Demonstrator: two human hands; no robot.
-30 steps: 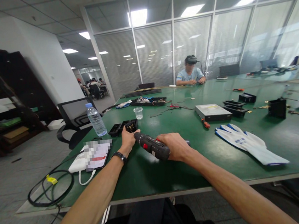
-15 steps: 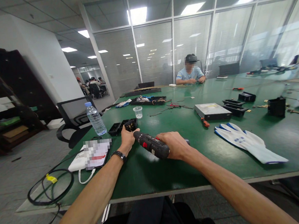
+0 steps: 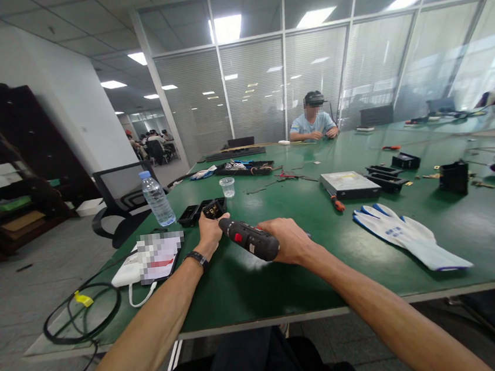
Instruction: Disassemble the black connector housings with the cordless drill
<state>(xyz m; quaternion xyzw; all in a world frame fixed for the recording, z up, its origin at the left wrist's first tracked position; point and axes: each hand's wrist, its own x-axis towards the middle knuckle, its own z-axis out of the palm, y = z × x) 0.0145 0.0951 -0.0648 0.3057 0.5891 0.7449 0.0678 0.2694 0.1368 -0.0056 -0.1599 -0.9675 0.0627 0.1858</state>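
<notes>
My right hand (image 3: pixel 287 239) is wrapped round the grip of a black and red cordless drill (image 3: pixel 253 240). The drill lies level, its chuck end pointing left at my left hand (image 3: pixel 210 232). In that hand is a small black box with brass-coloured metal parts (image 3: pixel 213 210), held just above the table. The drill's front end comes close to the box; whether a bit touches it is hidden by my left fingers. Black open trays (image 3: pixel 190 215) lie directly behind and left of the box. A clear plastic cup (image 3: pixel 227 187) stands just beyond.
A water bottle (image 3: pixel 157 199), a white power bank (image 3: pixel 128 270) and a phone lie left. On the right are a metal drive case (image 3: pixel 350 184), an orange-handled screwdriver (image 3: pixel 338 203), a white glove (image 3: pixel 405 234) and black housings (image 3: pixel 454 178). A person (image 3: pixel 312 121) sits across the table (image 3: pixel 285 293).
The view has shifted very slightly. Both hands keep nearly the same places, with the drill still up against the black box area.
</notes>
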